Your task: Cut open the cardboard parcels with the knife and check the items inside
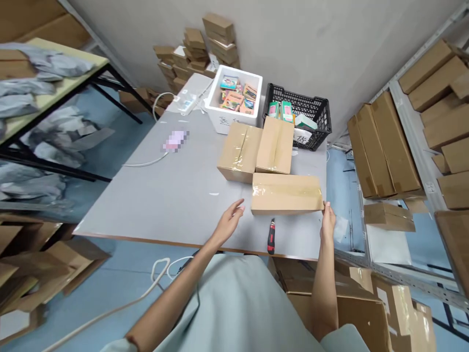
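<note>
A taped cardboard box (287,191) lies lengthwise on the grey table near its front edge. My right hand (328,220) is at the box's right end, fingers extended and touching its corner. To the left of the box, my left hand (229,222) hovers over the table, apart from the box, its fingers spread and holding nothing. Just in front of the box lies a red and black utility knife (271,237). Two more closed boxes stand behind it: a taped carton (240,151) on the left and another carton (275,146) on the right.
Behind the cartons are a white foam box (232,125) holding colourful small packs and a black plastic crate (322,120) with green packs. A phone-sized blurred item (176,141) and cable lie left. Shelves with cartons (388,146) stand right; an open carton (359,318) sits below the table.
</note>
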{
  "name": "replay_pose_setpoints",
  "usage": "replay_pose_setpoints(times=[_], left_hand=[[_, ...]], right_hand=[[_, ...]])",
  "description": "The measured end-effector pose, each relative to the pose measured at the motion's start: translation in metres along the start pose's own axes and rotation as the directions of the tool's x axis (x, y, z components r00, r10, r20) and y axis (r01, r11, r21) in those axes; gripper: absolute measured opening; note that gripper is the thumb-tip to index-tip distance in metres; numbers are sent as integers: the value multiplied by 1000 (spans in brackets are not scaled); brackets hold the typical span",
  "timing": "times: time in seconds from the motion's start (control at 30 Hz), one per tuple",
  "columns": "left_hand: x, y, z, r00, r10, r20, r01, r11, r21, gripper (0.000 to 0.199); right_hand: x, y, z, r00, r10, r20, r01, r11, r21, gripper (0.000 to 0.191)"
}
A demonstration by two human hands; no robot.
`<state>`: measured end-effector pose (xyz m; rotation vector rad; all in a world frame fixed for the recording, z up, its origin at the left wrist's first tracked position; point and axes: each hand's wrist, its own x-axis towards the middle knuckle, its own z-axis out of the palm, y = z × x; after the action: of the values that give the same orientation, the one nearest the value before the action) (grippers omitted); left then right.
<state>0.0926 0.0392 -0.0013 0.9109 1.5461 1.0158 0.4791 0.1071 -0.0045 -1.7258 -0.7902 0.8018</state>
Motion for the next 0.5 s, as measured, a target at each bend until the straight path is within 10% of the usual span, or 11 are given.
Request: replay_pose_setpoints(times=[0.23, 0.5], left_hand=[[-7, 14, -23, 997, 16, -70, -22, 996, -90, 84], [-39, 19, -171, 938, 196, -285, -212, 977, -26, 63]], right_hand=[[-67, -46, 28, 993, -110, -39, 108, 992, -63, 83], [-222, -84, 97, 980, -195, -30, 191, 975, -117, 88]])
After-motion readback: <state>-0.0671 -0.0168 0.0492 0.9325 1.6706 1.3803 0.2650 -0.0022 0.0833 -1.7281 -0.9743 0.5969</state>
